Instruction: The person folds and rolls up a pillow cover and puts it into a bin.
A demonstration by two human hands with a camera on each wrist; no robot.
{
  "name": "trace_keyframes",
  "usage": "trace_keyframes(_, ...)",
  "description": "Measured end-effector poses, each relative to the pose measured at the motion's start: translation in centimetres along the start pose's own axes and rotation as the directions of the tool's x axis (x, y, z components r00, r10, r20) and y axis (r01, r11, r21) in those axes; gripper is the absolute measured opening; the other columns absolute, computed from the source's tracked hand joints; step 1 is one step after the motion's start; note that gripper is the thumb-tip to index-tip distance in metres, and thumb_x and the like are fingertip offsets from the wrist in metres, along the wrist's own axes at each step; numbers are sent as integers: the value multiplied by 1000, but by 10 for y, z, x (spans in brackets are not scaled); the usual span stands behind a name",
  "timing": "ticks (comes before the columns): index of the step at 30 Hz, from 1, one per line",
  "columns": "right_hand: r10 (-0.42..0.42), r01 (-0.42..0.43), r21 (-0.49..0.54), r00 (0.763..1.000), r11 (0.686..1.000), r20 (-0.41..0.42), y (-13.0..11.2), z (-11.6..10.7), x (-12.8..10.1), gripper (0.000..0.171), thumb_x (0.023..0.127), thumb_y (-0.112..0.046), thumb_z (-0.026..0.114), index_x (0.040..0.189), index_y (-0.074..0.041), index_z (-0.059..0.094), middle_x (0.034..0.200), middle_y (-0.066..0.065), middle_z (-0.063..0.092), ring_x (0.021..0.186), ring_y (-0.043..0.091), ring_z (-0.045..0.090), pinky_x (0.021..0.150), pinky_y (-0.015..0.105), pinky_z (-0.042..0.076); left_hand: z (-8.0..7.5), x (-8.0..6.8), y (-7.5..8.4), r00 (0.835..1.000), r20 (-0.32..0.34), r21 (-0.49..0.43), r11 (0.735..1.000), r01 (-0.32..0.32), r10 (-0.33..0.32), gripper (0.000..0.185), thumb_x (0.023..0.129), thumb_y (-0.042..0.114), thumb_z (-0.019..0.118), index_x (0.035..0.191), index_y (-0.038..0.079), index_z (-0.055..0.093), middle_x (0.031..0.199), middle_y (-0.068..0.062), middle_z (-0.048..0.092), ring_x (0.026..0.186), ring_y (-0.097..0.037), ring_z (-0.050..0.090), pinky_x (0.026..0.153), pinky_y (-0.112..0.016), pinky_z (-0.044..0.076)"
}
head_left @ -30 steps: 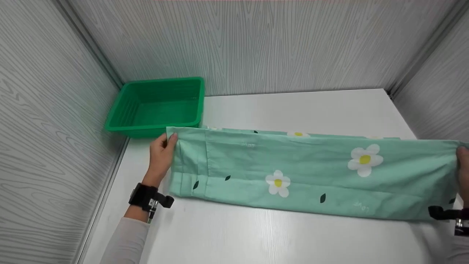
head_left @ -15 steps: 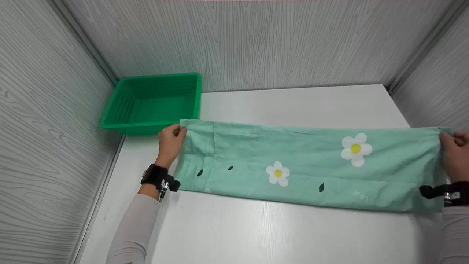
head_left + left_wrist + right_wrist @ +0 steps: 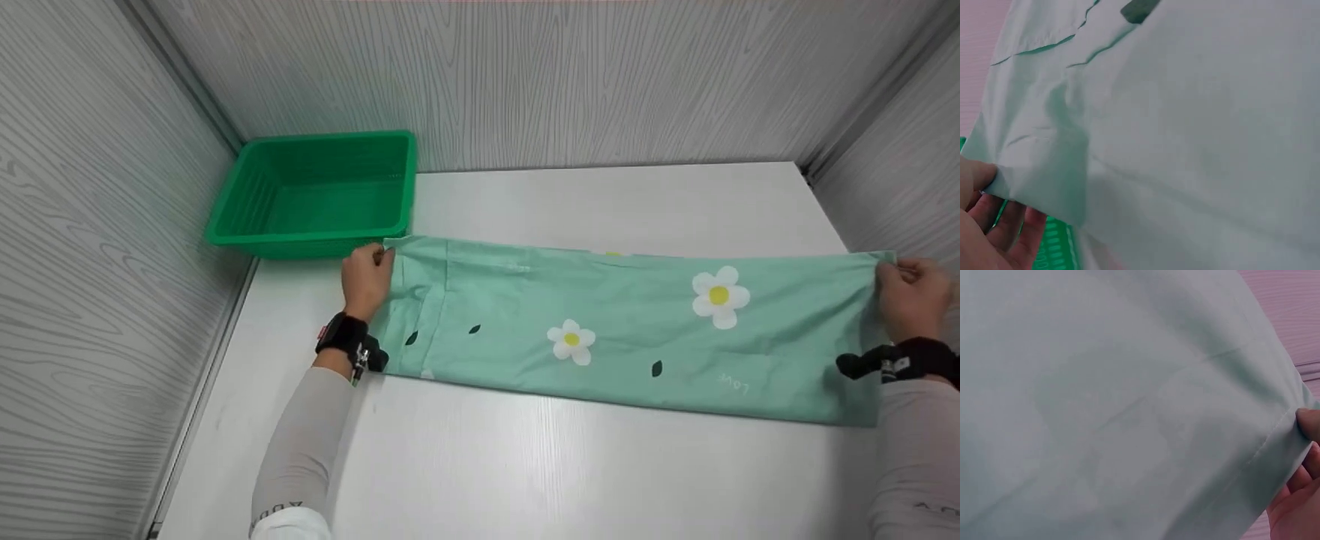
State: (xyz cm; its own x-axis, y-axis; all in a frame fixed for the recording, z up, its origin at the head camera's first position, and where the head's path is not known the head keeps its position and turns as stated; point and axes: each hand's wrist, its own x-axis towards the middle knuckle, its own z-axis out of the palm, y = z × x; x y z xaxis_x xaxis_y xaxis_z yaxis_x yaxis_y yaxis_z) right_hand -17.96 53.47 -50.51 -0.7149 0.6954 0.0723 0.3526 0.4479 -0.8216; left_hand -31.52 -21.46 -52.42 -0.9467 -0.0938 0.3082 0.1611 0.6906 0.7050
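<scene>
A mint-green pillowcase (image 3: 510, 315) with white daisies and dark leaves stretches sideways between both hands, folded into a long strip. My left hand (image 3: 366, 281) pinches its far left corner, close to the green basket's front edge. At the opposite end, my right hand (image 3: 916, 296) pinches the far right corner between thumb and fingers. In the left wrist view, the thumb of the left hand (image 3: 994, 230) presses the fabric's edge against the fingers. A stitched seam runs near the grip of the right hand (image 3: 1297, 506) in the right wrist view.
A green plastic basket (image 3: 319, 244) stands at the back left, against the wood-grain walls. The white tabletop (image 3: 480, 465) extends in front of the cloth and behind it. Wood-grain panels (image 3: 562, 82) enclose the back and both sides.
Both hands have come inward, the left moving right and the right moving left, still gripping the pillowcase. The cloth lies higher in the view, and the right hand now shows more fully.
</scene>
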Motion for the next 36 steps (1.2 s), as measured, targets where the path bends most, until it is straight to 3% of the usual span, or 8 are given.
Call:
trace_keyframes(5,42,-39,-34,997,999,63,6,5,-1,41,108,-34,49,139,-10,61,97,-19,49,81,-6,47,70,11,41,11,1,-7,996,9,-62,994,87,-87,38,107,18,60,71,9,52,65,-3,46,62,-21,44,62,-33,35)
trace_keyframes(9,57,-55,-21,992,998,114,12,8,0,41,105,-39,55,137,-14,62,97,-19,52,81,-4,49,69,12,42,17,3,-13,989,19,-81,986,144,-143,41,107,20,60,69,9,50,66,-5,45,64,-24,44,64,-35,35)
trace_keyframes(13,67,-39,-105,959,994,276,17,4,0,74,103,-49,56,154,3,45,124,10,60,102,18,58,83,28,49,20,3,-15,985,20,-70,983,172,-171,37,106,20,61,72,7,55,67,-4,48,65,-23,44,65,-35,36)
trace_keyframes(17,63,24,-192,899,981,434,23,-3,-3,89,105,-51,47,158,16,20,154,41,34,133,48,42,103,53,42,20,3,-16,985,17,-99,980,172,-171,42,107,21,59,68,10,48,64,-2,40,61,-22,39,63,-35,32)
trace_keyframes(21,44,1,-140,948,990,316,23,-2,-7,74,107,-42,49,158,9,33,138,23,56,109,19,59,95,33,47,21,0,-15,982,-5,-165,969,183,-187,45,108,23,58,68,9,44,65,-3,36,62,-22,37,63,-33,30)
trace_keyframes(26,90,-92,14,993,996,79,5,6,-11,45,105,-36,58,143,-11,62,99,-19,54,84,-7,51,77,12,44,24,-3,-11,952,-28,-254,923,289,-305,32,106,28,63,92,1,75,87,-9,67,81,-22,59,75,-31,45)
trace_keyframes(31,110,-110,68,994,992,13,-4,13,-18,15,105,-28,59,113,-19,67,88,-14,56,76,-1,53,67,11,43,30,-10,-9,912,-57,-157,906,394,-406,35,103,39,67,100,6,79,101,-10,75,91,-27,67,78,-39,51)
trace_keyframes(36,65,-52,-66,975,996,212,24,15,-19,68,105,-39,52,155,6,42,130,21,60,104,21,59,80,22,45,39,-27,-11,911,-35,-22,912,410,-410,42,106,40,60,80,8,66,80,-9,64,74,-26,58,64,-38,41)
